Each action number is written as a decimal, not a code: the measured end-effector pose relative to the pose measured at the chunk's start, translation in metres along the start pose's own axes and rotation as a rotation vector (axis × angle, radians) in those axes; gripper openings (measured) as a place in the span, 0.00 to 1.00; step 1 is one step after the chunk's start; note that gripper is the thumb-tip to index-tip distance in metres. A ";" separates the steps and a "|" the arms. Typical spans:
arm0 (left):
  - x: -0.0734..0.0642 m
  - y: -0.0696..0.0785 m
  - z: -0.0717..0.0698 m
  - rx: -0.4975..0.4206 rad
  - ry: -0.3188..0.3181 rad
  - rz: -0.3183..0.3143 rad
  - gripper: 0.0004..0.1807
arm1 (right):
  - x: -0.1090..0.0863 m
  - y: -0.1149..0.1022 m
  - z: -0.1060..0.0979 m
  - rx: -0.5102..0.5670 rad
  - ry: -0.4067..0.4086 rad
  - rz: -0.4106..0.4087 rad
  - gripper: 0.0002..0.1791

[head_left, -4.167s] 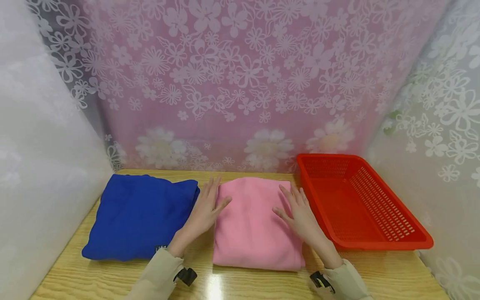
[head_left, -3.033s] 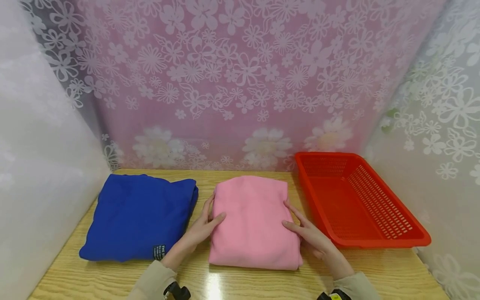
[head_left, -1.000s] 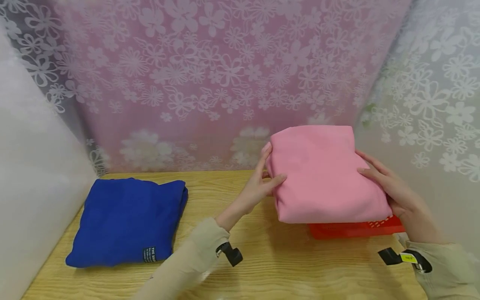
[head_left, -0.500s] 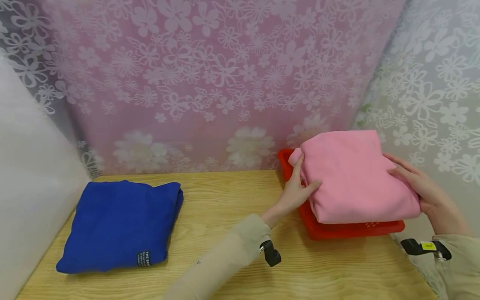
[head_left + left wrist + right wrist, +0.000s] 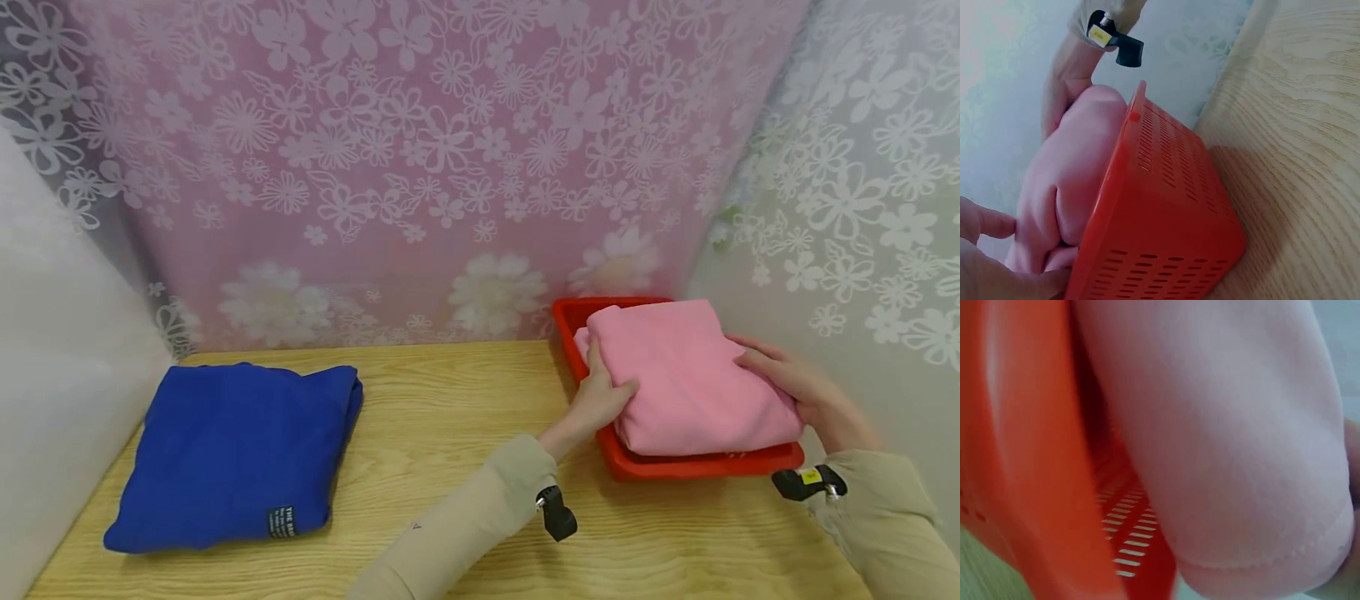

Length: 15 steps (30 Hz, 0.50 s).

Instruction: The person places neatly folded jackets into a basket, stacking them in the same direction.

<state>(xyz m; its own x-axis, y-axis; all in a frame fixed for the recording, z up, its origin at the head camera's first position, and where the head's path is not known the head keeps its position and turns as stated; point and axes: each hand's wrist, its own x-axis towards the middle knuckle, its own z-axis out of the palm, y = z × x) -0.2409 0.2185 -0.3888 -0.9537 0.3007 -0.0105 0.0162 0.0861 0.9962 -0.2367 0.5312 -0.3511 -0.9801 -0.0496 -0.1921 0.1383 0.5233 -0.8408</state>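
Observation:
A folded pink garment is held between both hands at the mouth of the red plastic basket. My left hand grips its left side, thumb on top and fingers down the edge, close to the basket's rim. On the far side my right hand grips the right edge, thumb on top; its other fingers are partly hidden. In the left wrist view the pink garment bulges above the basket wall. The right wrist view shows a gap between the cloth and the basket rim.
A folded blue garment with a dark label lies at the left of the wooden table. A pink flowered curtain hangs behind, and pale sheets stand at both sides. The basket sits close to the right sheet.
Both hands took hold of the pink garment at the table's middle, lifted it and carried it right over the basket. Over the last half second it has lowered into the basket's opening.

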 end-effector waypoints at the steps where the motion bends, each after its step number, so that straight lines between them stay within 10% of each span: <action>1: -0.001 0.001 0.001 0.014 0.005 -0.017 0.52 | 0.001 0.001 0.002 -0.025 -0.003 -0.008 0.29; 7: -0.005 0.004 0.003 0.165 0.002 -0.051 0.55 | 0.003 0.004 0.014 -0.200 0.000 -0.070 0.35; 15: -0.005 0.004 0.002 0.310 -0.033 -0.051 0.54 | 0.012 0.009 0.045 -0.687 0.029 -0.158 0.38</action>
<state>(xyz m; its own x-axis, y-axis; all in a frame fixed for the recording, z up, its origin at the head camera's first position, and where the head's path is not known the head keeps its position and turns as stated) -0.2357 0.2196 -0.3853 -0.9453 0.3191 -0.0679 0.0643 0.3862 0.9202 -0.2404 0.4972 -0.3834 -0.9858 -0.1511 -0.0726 -0.1172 0.9309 -0.3459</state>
